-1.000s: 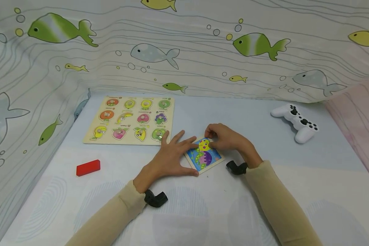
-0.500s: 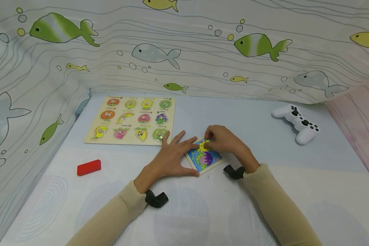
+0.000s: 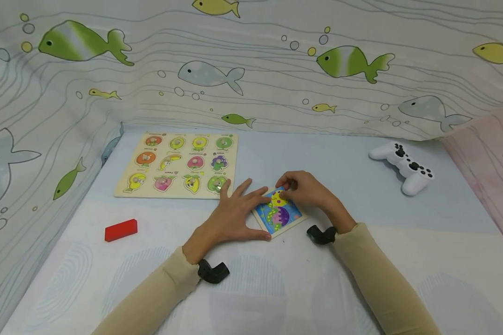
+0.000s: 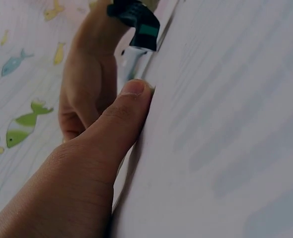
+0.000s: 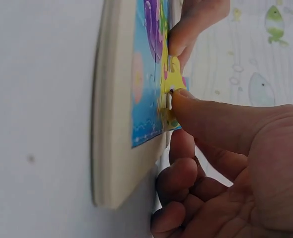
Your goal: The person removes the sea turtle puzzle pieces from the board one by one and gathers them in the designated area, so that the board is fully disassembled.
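Observation:
A small square jigsaw puzzle in a pale wooden frame (image 3: 282,228) lies at a slant on the table, with a blue, purple and yellow cartoon picture. My left hand (image 3: 230,215) is spread at its left side, with the thumb at the near corner and a finger reaching over the picture. My right hand (image 3: 309,190) is at the far edge. In the right wrist view its thumb (image 5: 211,119) and fingers pinch a yellow and blue puzzle piece (image 5: 175,78), which stands tilted out of the picture. Fingers of the left hand show just beyond that piece.
A wooden fruit peg puzzle board (image 3: 180,165) lies at the back left, close to the left fingertips. Left of the hands is a red block (image 3: 121,230). A white game controller (image 3: 404,167) rests at the back right. Fish-patterned cloth (image 3: 276,60) rises behind the table.
My right hand dipped over the yellow part of the picture, then drew back slightly toward the far edge, still at the piece. The left hand stays in place.

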Motion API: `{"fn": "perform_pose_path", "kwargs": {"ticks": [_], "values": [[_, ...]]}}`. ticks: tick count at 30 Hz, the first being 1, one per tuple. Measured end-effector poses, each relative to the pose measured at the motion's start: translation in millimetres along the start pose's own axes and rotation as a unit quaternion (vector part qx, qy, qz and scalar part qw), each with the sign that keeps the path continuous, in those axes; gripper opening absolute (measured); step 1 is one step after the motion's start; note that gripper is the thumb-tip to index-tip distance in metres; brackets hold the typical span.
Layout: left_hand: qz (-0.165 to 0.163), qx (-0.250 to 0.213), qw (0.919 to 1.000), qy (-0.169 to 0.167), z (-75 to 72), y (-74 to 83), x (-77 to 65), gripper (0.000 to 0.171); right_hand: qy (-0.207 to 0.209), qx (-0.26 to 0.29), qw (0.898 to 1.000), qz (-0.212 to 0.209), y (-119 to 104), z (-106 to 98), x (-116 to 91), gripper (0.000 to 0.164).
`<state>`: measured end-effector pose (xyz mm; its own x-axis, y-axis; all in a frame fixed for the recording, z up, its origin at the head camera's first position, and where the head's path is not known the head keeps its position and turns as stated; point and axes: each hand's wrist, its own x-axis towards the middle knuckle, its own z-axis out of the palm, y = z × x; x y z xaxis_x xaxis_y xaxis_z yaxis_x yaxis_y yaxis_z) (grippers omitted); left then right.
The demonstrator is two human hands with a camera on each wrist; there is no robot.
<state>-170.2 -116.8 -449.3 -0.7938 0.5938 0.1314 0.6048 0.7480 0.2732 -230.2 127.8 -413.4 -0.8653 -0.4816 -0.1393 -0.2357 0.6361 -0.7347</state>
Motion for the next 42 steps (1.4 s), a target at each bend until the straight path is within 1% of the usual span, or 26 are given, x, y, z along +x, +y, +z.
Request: {"fn": "perform_pose_path", "kwargs": {"ticks": [7,12,16,18,23,27,32,34,37,42], "values": [[0.002,0.001,1.0,0.002,-1.0,-0.7,0.2,0.091,-0.002,0.035,0.999,-0.011,2,-4,1,0.014],[0.003,-0.003,1.0,0.008,-0.8,-1.7,-0.2,0.09,-0.004,0.065,0.998,-0.016,9,-10,2,0.016],[0.005,-0.01,0.9999,0.009,-0.9,-1.5,0.5,0.09,0.009,0.085,0.996,-0.013,16,-18,4,0.017],[0.005,-0.014,0.9999,0.008,-0.1,-1.2,0.7,0.09,0.018,0.085,0.996,-0.006,20,-23,5,0.017],[0.0,-0.013,0.9999,0.003,3.2,-0.9,-0.2,0.09,0.027,0.07,0.997,0.021,31,-36,13,0.017],[-0.003,-0.012,0.9999,0.002,4.4,-0.1,-2.4,0.09,0.009,0.054,0.998,0.025,35,-45,26,0.016],[-0.007,-0.016,0.9998,-0.001,5.6,0.0,-4.9,0.09,-0.012,0.021,1.0,0.007,38,-50,47,0.019],[-0.01,-0.018,0.9998,-0.003,5.8,0.4,-5.6,0.09,-0.011,-0.003,1.0,-0.008,38,-50,55,0.022],[-0.011,-0.019,0.9998,-0.003,5.9,1.2,-5.9,0.09,-0.005,-0.034,0.999,-0.018,36,-50,64,0.025],[-0.006,-0.017,0.9998,0.002,4.7,1.7,-4.2,0.09,0.008,-0.042,0.999,-0.003,33,-51,71,0.028]]}}
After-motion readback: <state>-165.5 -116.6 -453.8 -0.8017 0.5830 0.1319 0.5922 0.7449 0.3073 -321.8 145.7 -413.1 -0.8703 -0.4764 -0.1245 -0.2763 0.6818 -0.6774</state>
